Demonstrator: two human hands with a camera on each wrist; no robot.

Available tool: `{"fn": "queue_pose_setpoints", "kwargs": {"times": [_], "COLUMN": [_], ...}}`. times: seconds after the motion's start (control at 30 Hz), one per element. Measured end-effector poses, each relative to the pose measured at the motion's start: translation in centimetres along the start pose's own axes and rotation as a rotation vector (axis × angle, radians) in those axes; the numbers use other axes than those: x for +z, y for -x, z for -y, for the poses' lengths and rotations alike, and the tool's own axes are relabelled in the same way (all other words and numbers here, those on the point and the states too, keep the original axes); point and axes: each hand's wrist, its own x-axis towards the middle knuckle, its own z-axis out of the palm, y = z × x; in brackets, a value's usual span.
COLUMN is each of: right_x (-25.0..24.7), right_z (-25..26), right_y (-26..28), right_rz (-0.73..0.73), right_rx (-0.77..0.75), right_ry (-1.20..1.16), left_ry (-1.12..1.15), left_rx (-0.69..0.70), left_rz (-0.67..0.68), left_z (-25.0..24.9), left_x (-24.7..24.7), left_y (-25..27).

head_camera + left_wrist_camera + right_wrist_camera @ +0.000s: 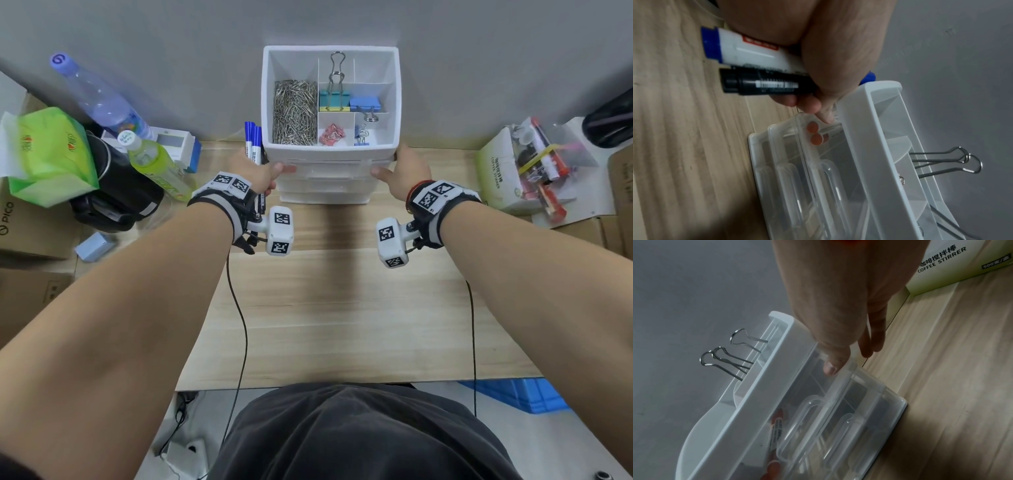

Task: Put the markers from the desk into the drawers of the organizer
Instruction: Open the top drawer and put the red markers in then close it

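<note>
With red markers (777,426) already lying in the organizer's (330,150) top drawer (329,169), your left hand (257,174) clasps blue and black markers (760,65) beside its left wall, while your right hand (402,171), fingers straight, presses the drawer front.

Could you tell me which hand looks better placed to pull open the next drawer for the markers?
Probably the right hand: it holds nothing, thumb on the top drawer front. The left hand grips the blue and black markers, only fingertips touching the organizer.
</note>
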Motion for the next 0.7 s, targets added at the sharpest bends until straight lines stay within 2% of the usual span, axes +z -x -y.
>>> {"fn": "queue_pose_setpoints", "kwargs": {"times": [0.1,0.2,0.3,0.43,0.5,0.57,0.63,0.7], "right_x": [-0.1,-0.4,-0.4,0.2,0.7,1.5,2.7,4.2], "right_z": [-0.1,0.0,0.0,0.3,0.7,1.2,1.7,2.3], "right_y": [-0.4,-0.6,-0.5,-0.1,0.4,1.0,1.6,2.0], "right_rz": [-0.012,-0.027,-0.023,0.001,0.078,0.221,0.358,0.426], "right_rx": [0.003,-0.009,-0.028,0.031,0.102,0.170,0.225,0.272], "right_ry": [-0.034,-0.060,-0.050,-0.009,0.072,0.151,0.050,-0.095], "left_ry": [0.046,0.169,0.240,0.181,0.202,0.219,0.319,0.412], "left_rx": [0.088,0.111,0.092,-0.002,-0.031,-0.032,-0.018,0.000], "left_rz": [-0.139,-0.276,-0.283,-0.240,-0.201,-0.180,-0.193,-0.208], "left_z": [1.1,1.6,1.3,0.9,1.3,2.1,2.3,3.0], "left_x": [-0.5,-0.8,-0.8,-0.6,-0.6,-0.3,0.2,0.6], "left_y": [-0.7,-1.1,-1.4,-1.1,-1.2,-1.9,-1.1,-0.7]}}
